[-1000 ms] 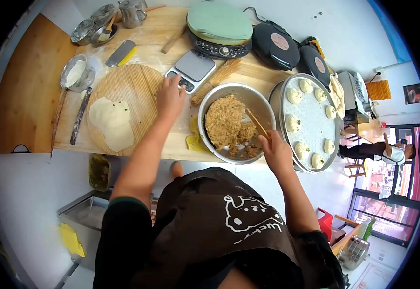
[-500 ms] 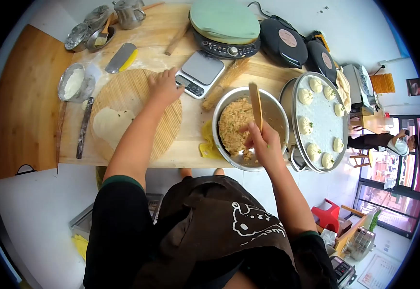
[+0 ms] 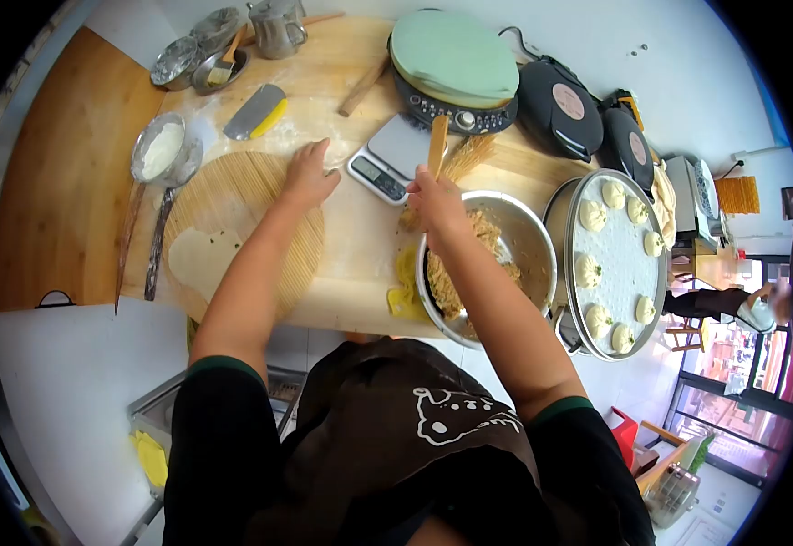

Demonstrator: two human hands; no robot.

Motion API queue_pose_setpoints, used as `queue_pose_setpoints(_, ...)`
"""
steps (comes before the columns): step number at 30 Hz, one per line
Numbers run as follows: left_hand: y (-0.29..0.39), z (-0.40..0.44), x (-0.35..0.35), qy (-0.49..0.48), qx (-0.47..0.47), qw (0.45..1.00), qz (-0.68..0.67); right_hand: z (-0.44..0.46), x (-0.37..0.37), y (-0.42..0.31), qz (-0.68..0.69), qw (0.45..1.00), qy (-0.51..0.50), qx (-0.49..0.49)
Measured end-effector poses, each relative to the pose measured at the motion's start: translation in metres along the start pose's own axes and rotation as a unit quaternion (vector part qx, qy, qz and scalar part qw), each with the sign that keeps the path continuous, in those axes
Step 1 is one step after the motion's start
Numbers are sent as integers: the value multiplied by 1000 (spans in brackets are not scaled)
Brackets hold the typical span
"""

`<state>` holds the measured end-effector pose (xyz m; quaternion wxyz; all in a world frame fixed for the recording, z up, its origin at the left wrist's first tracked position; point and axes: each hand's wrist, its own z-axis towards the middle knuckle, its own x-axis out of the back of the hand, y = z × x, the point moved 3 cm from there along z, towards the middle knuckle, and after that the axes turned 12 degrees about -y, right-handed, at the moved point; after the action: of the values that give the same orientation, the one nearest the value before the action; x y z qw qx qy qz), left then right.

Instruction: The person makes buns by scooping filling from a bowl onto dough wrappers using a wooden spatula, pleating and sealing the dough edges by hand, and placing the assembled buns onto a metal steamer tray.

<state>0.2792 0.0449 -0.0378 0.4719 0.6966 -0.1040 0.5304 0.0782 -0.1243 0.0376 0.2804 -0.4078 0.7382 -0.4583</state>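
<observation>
My right hand [image 3: 437, 202] is closed around a flat wooden spatula [image 3: 438, 146], which points up in front of the kitchen scale [image 3: 380, 178]. Below that forearm, partly covered, stands a steel bowl [image 3: 542, 227] of crumbly brownish filling [image 3: 444, 284]. My left hand [image 3: 308, 177] holds nothing, its fingers stretched out over the upper right edge of a round slatted board [image 3: 292, 273]. Flattened pale dough [image 3: 203, 259] with a few dark specks lies on the board's left side, partly behind my left forearm.
A round steamer tray [image 3: 617, 264] carries several pleated buns at the right. Black-based griddles [image 3: 556, 109] line the back, one with a green lid [image 3: 454, 55]. A scraper [image 3: 255, 111], a flour bowl [image 3: 160, 150] and a dark rolling pin [image 3: 158, 246] are at the left.
My right hand has moved left and away from me, carrying the spatula from over the bowl to beside the scale. My left hand has come off the scale's edge. The view has shifted slightly.
</observation>
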Motion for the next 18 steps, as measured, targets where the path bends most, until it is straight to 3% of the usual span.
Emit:
queue_pose_setpoints(2,2,18,-19,24,-9,992,-125,3,-10,-12,-43,998,41,-12)
queue_pose_setpoints(6,18,29,-40,-39,46,952,-300,25,-19,-2,-110,990,74,-40)
queue_pose_setpoints(8,27,27,-41,-24,15,953,-300,34,-26,3,-134,985,91,-55)
queue_pose_setpoints(12,31,-10,-27,19,68,973,-220,32,-40,6,-97,989,85,-68)
queue_pose_setpoints(15,41,-36,-8,-13,62,977,-202,29,-51,3,-128,988,58,-61)
queue_pose_setpoints(18,35,-37,0,-59,35,992,-102,26,-47,-10,-97,988,53,-106)
